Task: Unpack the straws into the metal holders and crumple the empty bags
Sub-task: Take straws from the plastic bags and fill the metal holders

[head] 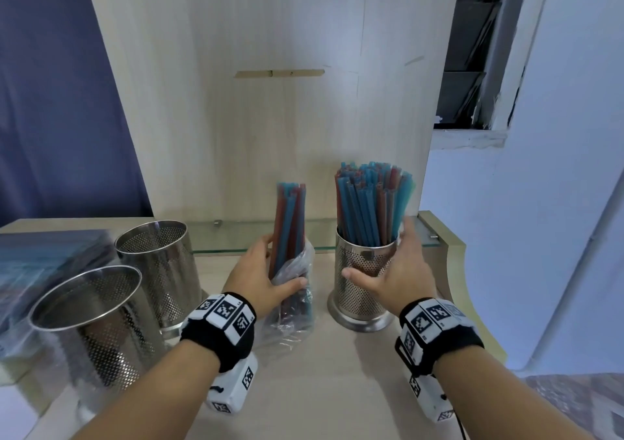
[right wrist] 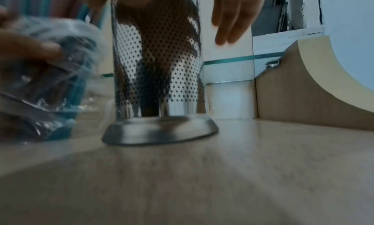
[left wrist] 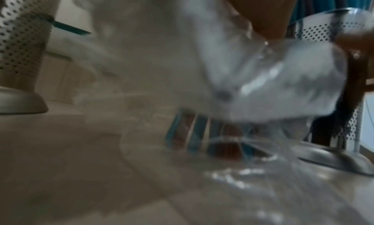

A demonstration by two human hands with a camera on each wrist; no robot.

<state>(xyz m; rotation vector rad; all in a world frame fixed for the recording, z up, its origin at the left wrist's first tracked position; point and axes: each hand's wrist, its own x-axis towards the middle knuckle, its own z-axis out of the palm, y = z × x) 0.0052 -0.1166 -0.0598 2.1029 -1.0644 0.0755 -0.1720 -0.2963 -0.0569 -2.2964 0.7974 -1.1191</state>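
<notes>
Perforated steel formed the filled holder, our landmark, packed with red and blue straws standing upright. Just left of the filled holder, our left hand gripped a clear plastic bag partway down, fingers and thumb curled round it; a bundle of bagged straws rose out of its open top, and the bag's lower end rested on the wooden tabletop. Our right hand hovered at the right flank of the filled holder, fingers straight and spread, thumb across its front, holding nothing; contact with the steel could not be confirmed. Well left of the filled holder stood 2 empty holders, with what appeared to be more bagged straws beyond them. We judged 1 holder done and the 2nd bag in hand. The next move called for drawing the bundle free, lowering it into an empty holder, then crumpling the bag.
</notes>
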